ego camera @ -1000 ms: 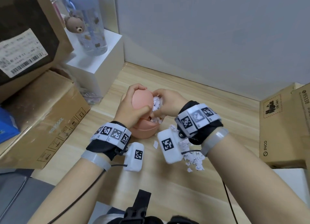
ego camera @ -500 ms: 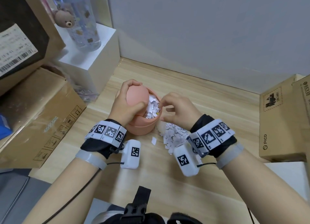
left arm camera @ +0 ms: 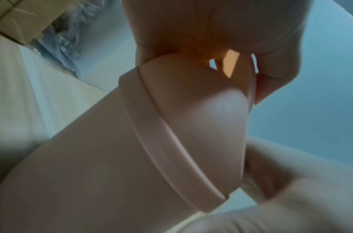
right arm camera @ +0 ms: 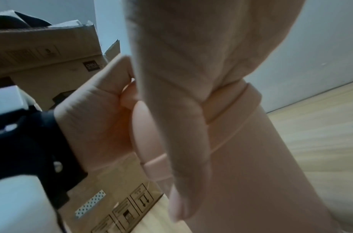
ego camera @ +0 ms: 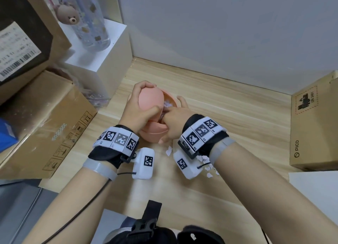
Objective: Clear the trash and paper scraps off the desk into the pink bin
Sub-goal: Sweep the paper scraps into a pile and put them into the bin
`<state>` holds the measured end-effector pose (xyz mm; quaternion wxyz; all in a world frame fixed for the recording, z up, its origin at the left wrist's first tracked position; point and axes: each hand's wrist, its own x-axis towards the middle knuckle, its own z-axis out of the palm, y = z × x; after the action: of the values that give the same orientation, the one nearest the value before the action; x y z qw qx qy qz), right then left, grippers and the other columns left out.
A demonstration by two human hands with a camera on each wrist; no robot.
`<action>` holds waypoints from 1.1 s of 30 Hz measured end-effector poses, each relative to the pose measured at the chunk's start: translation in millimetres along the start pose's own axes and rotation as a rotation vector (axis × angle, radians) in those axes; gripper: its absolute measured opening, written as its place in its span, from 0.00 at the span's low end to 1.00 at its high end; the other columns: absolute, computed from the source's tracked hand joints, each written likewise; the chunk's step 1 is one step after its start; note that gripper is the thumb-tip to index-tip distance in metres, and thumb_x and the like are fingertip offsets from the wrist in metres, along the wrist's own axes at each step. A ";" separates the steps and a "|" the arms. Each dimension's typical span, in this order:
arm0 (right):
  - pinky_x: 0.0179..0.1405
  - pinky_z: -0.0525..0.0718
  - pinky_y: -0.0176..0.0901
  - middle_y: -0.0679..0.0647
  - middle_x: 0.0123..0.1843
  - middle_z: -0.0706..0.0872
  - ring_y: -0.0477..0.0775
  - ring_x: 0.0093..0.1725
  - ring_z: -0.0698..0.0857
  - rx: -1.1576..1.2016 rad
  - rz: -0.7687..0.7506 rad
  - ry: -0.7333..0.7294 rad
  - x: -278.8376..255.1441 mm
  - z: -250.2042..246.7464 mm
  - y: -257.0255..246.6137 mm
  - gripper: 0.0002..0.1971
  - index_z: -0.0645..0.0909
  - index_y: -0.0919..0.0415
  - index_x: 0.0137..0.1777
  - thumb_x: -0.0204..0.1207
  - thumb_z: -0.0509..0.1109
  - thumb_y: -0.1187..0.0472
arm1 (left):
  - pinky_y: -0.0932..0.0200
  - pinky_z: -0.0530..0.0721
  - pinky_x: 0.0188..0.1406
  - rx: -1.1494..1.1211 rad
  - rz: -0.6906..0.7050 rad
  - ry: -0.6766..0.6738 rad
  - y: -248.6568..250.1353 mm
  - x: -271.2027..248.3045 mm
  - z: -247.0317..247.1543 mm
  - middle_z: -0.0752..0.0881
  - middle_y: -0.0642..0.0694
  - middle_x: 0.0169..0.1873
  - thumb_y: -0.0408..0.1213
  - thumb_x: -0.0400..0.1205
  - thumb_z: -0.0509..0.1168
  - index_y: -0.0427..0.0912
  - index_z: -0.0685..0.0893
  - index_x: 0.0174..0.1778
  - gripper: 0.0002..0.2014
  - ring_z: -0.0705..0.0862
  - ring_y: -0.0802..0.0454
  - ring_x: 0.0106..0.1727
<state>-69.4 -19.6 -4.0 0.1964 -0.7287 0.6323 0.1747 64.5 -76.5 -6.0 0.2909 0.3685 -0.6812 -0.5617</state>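
1 pink bin, 2 hands, 3 cardboard boxes, 1 bottle, roughly 6 loose paper scraps, partly hidden.

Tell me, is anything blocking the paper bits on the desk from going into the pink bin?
Partly. The left hand grips the bin's lid tilted up, so the pink bin is open, but the right hand fills the opening. The scraps lie on the desk beside the right wrist.

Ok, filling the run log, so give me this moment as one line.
left hand: holds bin lid up | right hand: at bin rim | scraps: some on desk
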 end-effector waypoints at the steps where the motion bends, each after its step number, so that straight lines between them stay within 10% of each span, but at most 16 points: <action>1: 0.73 0.32 0.69 0.49 0.65 0.80 0.50 0.73 0.69 0.041 -0.005 0.025 -3.9 -1.4 2.1 0.26 0.81 0.50 0.57 0.64 0.67 0.35 | 0.63 0.70 0.61 0.005 0.005 0.001 0.0 0.3 0.1 0.79 0.59 0.61 0.47 0.60 0.65 0.67 0.71 0.52 0.24 0.74 0.49 0.69; 9: 0.73 0.57 0.54 0.44 0.75 0.71 0.49 0.77 0.64 0.717 0.142 0.537 -81.7 30.0 53.4 0.25 0.79 0.44 0.60 0.62 0.79 0.53 | 0.69 0.72 0.57 -0.008 0.004 0.044 -0.8 0.2 1.8 0.80 0.55 0.62 0.38 0.63 0.67 0.66 0.72 0.50 0.23 0.76 0.54 0.66; 13: 0.73 0.61 0.46 0.54 0.76 0.64 0.55 0.77 0.63 0.863 0.471 0.324 -110.2 86.9 80.9 0.40 0.69 0.48 0.71 0.58 0.82 0.60 | 0.80 0.73 0.50 -0.020 0.015 0.045 0.2 -0.4 4.2 0.79 0.54 0.61 0.33 0.65 0.66 0.64 0.72 0.51 0.24 0.77 0.61 0.61; 17: 0.74 0.63 0.53 0.57 0.77 0.55 0.61 0.77 0.58 0.849 0.656 0.076 -125.2 137.3 78.7 0.53 0.57 0.43 0.76 0.53 0.84 0.56 | 0.65 0.76 0.57 -0.032 -0.004 0.049 0.2 -0.7 4.7 0.79 0.55 0.61 0.36 0.64 0.67 0.64 0.72 0.51 0.24 0.78 0.59 0.61; 25: 0.71 0.63 0.61 0.52 0.82 0.44 0.62 0.78 0.53 0.694 0.661 0.135 -74.8 138.0 49.1 0.57 0.42 0.31 0.75 0.55 0.80 0.44 | 0.44 0.75 0.70 0.022 -0.015 0.073 3.0 -4.4 6.6 0.79 0.49 0.64 0.39 0.64 0.67 0.63 0.71 0.53 0.24 0.77 0.52 0.65; 33: 0.53 0.78 0.54 0.52 0.72 0.63 0.63 0.68 0.64 0.519 0.478 0.128 -50.3 138.1 44.0 0.30 0.71 0.40 0.64 0.65 0.75 0.62 | 0.43 0.76 0.69 0.022 -0.038 0.078 4.8 -5.6 6.9 0.79 0.49 0.64 0.33 0.66 0.66 0.61 0.71 0.53 0.24 0.77 0.51 0.64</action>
<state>-120.9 87.9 -100.6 0.2886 -0.4954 0.8193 0.0035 61.2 -67.6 -2.5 0.3024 0.4060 -0.6684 -0.5450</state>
